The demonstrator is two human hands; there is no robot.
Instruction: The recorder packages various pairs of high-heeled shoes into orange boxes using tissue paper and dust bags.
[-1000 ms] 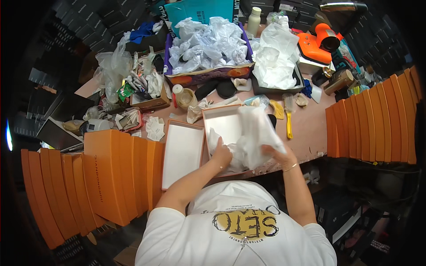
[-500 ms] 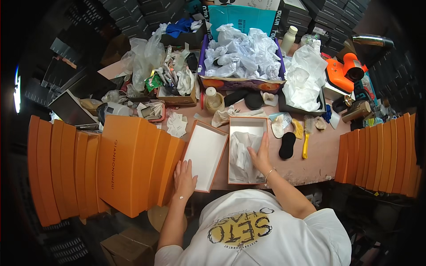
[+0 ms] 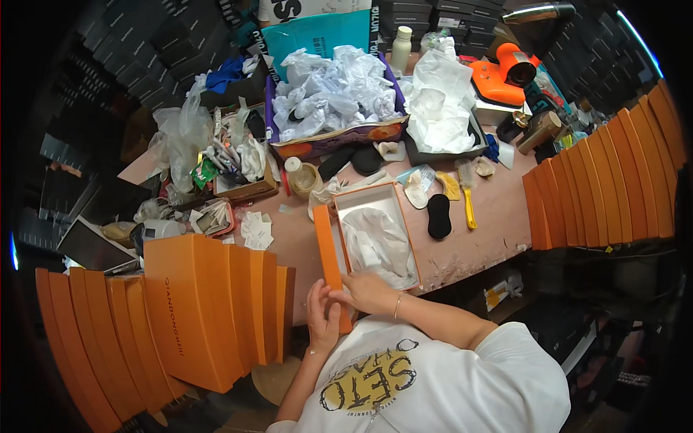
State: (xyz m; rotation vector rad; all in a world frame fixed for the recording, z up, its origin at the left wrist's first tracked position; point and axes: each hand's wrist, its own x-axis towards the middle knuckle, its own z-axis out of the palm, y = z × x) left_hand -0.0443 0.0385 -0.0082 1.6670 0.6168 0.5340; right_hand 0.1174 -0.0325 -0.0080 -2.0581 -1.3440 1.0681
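An orange box lid (image 3: pixel 329 249) with a white inside stands tipped up on its long side, close by the left wall of an open shoe box (image 3: pixel 406 224). White tissue paper (image 3: pixel 375 242) is bunched over what lies in that box. My left hand (image 3: pixel 323 315) holds the lid's near end from the left, its fingers against the orange outside. From the right, my right hand (image 3: pixel 369 292) reaches across the box's near corner and grips the same end of the lid; part of its fingers is hidden there.
Orange boxes stand in a row at the left (image 3: pixel 206 310) and in another at the right (image 3: pixel 599 180). Behind are a purple carton (image 3: pixel 339 141) of crumpled bags and a black tray (image 3: pixel 447 150) of white paper. A yellow-handled brush (image 3: pixel 469 206) and a black insole-shaped pad (image 3: pixel 439 216) lie right of the box.
The lid has turned from lying flat, white side up, to standing on its side by the box. My right hand has left the tissue paper for the lid. The view has shifted and tilted.
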